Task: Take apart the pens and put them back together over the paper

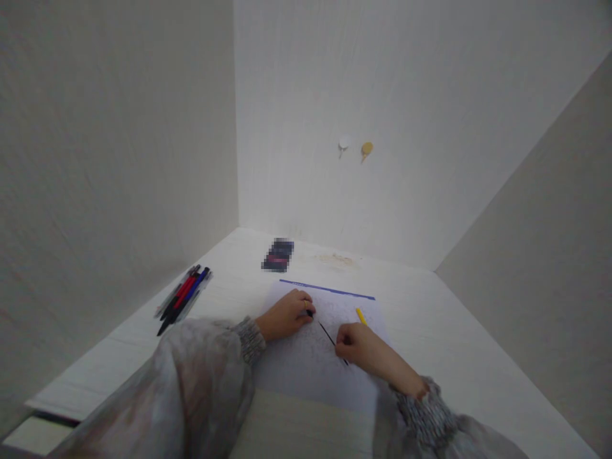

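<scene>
A sheet of paper [315, 379] with a blue strip along its far edge lies on the white table under both hands. My left hand [285, 315], with a ring on one finger, is closed around a small black piece [310, 313]; its exact kind is partly hidden by the fingers. My right hand [358, 344] pinches a thin dark rod [327, 332], like a pen refill, which slants over the paper and shows on both sides of the fingers. Just beyond the right hand lies a yellow stick-shaped piece [361, 315], its near end hidden by the hand.
On the left of the table lies a bundle of pens [184, 296] in black, red, blue and clear. A dark pixelated object [278, 255] lies near the back wall. White walls enclose the table, with a white hook [343, 145] and a gold hook [366, 148] on the back one.
</scene>
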{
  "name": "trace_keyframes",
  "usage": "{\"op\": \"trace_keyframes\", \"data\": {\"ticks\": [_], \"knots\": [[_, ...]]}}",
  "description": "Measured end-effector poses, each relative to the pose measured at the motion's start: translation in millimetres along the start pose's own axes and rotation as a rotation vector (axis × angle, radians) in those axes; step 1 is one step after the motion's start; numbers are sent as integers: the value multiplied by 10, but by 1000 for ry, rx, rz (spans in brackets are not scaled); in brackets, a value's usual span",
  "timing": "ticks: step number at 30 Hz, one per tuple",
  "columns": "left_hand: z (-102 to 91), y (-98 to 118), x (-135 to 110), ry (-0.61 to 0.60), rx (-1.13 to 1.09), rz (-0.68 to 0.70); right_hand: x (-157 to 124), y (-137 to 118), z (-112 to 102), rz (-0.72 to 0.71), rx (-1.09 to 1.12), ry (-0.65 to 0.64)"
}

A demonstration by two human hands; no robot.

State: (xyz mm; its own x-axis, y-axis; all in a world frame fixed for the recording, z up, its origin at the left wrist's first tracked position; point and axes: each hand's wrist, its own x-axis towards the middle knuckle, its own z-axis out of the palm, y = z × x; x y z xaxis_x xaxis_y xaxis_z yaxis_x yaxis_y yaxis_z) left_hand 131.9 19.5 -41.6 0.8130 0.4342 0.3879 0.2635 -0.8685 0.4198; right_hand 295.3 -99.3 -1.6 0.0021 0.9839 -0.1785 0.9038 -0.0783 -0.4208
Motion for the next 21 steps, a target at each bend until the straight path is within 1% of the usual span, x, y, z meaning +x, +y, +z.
{"op": "trace_keyframes", "data": {"ticks": [2,4,7,10,13,17,21], "knots": [[-10,13,-9,5,0,2,19,22,-20,15,39,8],[-17,24,-18,6,1,9,50,22,-6,49,5,58],[-17,27,-29,4,-2,17,96,-2,67,111,-163,164],[-11,19,-32,1,-14,16,118,-25,152,149,-300,189],[-8,4,-21,-10,-28,19,120,-34,193,168,-362,209],[-11,-26,17,-31,-12,32,112,-51,172,166,-343,293],[-17,-34,51,-18,90,32,112,-85,129,152,-244,330]]}}
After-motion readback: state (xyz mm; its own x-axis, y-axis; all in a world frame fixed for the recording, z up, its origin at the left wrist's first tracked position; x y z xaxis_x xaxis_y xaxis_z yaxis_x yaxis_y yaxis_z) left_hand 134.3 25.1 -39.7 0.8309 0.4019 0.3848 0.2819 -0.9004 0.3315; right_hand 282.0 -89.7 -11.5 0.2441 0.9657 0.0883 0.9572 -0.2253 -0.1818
